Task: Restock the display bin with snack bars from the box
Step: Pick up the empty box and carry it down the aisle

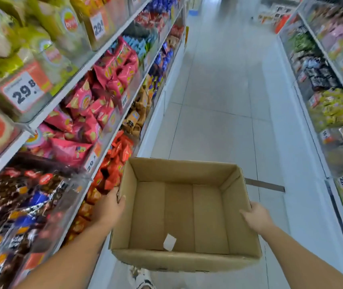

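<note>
A person stands in a shop aisle and holds a cardboard box (184,213) out in front, one hand on each side so it stays level. The left hand (112,207) holds the left wall, with the thumb hooked over the top edge. The right hand (257,219) holds the right wall, fingers curled over its rim. Each grip is wrapped around the box. The box is open at the top and has no snack bars in it, only a small white paper scrap (169,242) on the bottom. So the filling looks done. On the left, the shelves (101,59) hold clear bins full of packets, like the red packets (114,163) just beside the box. The white floor (218,101) runs ahead between the shelves.
</note>
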